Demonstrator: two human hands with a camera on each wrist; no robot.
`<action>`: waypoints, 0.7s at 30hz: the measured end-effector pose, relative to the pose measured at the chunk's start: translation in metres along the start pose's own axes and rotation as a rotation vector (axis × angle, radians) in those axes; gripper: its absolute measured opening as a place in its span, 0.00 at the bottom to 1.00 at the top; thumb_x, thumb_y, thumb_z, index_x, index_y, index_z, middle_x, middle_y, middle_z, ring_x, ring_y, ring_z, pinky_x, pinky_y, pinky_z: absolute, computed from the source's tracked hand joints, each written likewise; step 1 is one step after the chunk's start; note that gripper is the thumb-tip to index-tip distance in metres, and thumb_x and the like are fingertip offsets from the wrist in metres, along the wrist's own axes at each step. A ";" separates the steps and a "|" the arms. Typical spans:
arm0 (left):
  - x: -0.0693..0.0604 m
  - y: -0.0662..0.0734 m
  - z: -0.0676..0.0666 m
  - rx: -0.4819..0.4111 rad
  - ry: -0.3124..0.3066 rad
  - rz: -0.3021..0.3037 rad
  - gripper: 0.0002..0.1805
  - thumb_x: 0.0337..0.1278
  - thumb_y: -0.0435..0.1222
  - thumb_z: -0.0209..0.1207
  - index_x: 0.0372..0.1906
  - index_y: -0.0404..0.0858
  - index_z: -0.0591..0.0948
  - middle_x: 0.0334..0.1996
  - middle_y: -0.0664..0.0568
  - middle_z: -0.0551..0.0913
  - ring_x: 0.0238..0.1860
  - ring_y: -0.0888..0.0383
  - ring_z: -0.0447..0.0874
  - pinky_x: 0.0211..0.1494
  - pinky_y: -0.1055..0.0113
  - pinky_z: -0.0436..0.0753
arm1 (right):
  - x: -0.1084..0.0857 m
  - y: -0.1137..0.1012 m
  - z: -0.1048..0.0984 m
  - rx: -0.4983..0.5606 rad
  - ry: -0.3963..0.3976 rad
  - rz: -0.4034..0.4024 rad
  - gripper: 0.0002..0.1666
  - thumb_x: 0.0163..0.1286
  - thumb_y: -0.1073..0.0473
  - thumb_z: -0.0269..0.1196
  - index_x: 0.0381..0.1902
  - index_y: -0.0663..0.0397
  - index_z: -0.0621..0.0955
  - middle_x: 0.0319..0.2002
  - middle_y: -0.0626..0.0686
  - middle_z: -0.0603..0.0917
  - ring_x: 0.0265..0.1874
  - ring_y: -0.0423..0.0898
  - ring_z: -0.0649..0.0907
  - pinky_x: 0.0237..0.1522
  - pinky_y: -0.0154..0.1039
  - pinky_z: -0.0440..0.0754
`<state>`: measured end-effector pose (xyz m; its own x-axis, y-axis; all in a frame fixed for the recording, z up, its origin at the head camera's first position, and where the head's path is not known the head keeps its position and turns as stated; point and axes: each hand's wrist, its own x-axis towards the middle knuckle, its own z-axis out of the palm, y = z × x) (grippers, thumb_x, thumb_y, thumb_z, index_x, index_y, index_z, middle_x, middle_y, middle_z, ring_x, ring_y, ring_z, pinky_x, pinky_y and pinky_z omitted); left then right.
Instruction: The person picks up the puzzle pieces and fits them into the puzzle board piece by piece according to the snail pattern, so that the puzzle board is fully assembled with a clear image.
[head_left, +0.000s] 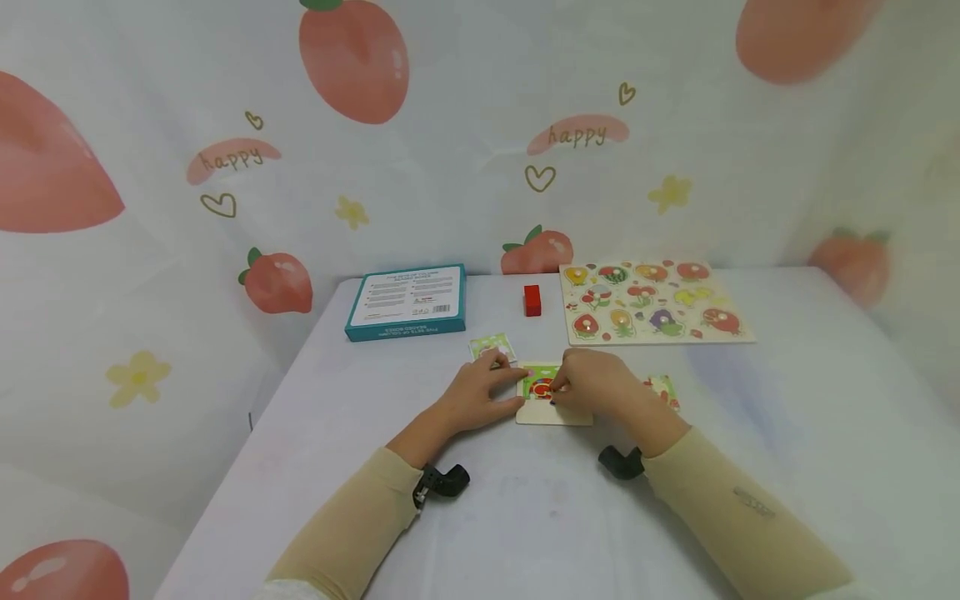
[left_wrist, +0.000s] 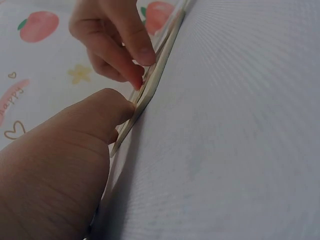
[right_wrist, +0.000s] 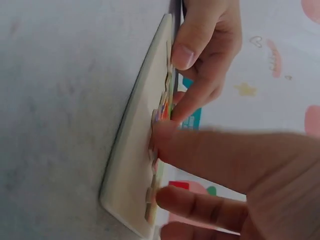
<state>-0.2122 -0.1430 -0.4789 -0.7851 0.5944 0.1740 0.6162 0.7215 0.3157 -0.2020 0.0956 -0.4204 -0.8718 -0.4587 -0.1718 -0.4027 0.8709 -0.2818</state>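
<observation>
since both hands are crowded round it, the little puzzle board (head_left: 555,414) is easy to find: it's flat on the surface (head_left: 495,533), right between them, near half bare and colourful pieces (head_left: 542,388) across the far half. left hand (head_left: 474,397) has its thumb and index finger spread apart, touching the board's left side, not clamped on anything as far as i can see. right hand (head_left: 600,382) is bent over the pieces, fingers curled down with the tips close together, but i honestly can't tell if they're clamped on a piece or just touching. looks like thin wood, so i'd guess it's super light and stiff, not that fragile, but smooth enough to skid if you shove it sideways. i'd brace the board by its outer edges and take a piece by its cut rim with 2 fingertips, cos the flat face probably gives you nothing to grip. 1 picture card (head_left: 491,342) lies just past the left hand, fyi, partly covered.
</observation>
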 end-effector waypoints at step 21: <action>-0.002 0.001 -0.001 -0.017 0.007 0.006 0.26 0.65 0.51 0.64 0.66 0.53 0.82 0.50 0.55 0.71 0.44 0.58 0.69 0.43 0.63 0.70 | -0.015 0.001 -0.028 0.091 -0.003 -0.105 0.24 0.69 0.50 0.71 0.60 0.50 0.86 0.40 0.47 0.82 0.37 0.45 0.79 0.42 0.42 0.79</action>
<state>-0.2099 -0.1434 -0.4780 -0.7818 0.5962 0.1826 0.6199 0.7118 0.3302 -0.1974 0.1084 -0.3920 -0.8254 -0.5469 -0.1400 -0.4642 0.7986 -0.3830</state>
